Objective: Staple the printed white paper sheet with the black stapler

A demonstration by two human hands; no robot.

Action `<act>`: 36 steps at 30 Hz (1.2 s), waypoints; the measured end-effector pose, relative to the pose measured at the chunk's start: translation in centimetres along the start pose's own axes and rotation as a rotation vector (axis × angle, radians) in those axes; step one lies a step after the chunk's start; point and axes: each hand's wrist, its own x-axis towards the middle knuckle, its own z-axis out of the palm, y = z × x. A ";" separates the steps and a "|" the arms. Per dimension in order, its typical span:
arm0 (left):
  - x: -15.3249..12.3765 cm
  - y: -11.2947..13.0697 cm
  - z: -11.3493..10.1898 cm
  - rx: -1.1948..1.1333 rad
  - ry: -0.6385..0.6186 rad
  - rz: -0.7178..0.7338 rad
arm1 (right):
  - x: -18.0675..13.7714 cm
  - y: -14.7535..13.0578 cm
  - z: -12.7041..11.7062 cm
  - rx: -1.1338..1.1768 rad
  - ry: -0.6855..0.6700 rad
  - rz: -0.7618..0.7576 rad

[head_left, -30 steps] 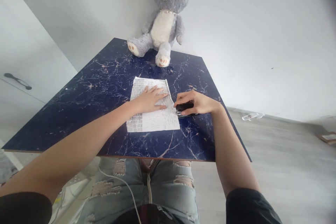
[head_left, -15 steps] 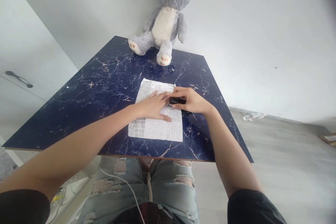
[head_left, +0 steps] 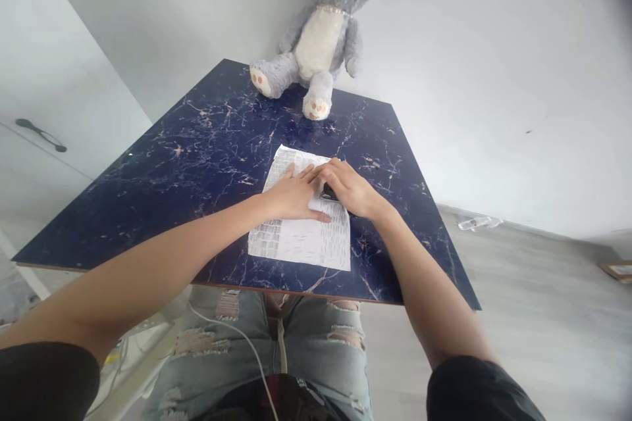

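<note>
A sheet of paper [head_left: 306,240] covered in printed or written lines lies on the dark blue marbled table. My left hand [head_left: 296,196] rests flat on it with fingers spread, pressing it down. At the paper's right edge is a small black stapler [head_left: 328,192] with a shiny metal base, mostly covered by my right hand [head_left: 351,187]. The fingers of that hand curl over the stapler's top, close against my left fingertips. Whether its jaws are closed on the paper is hidden.
A grey plush toy [head_left: 318,46] sits at the table's far edge [head_left: 385,103], against the wall. A white cable [head_left: 241,332] hangs over my lap. A white cabinet with a dark handle [head_left: 41,135] stands left, and a clear plastic item [head_left: 478,222] lies on the floor.
My right hand has shifted from gripping the stapler's sides to curling over its top. My left hand stays flat on the paper. The view has shifted slightly.
</note>
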 end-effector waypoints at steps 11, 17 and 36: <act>0.1 -0.7 0.3 0.000 -0.039 -0.022 | 1.4 -2.6 3.7 -0.704 -0.072 0.216; -0.3 -0.3 -0.6 0.056 -0.076 -0.079 | -0.4 0.6 -1.6 -0.277 -0.245 0.200; 0.0 -4.4 -4.0 -0.127 0.801 -0.465 | 0.0 0.8 -2.4 -0.047 0.329 0.638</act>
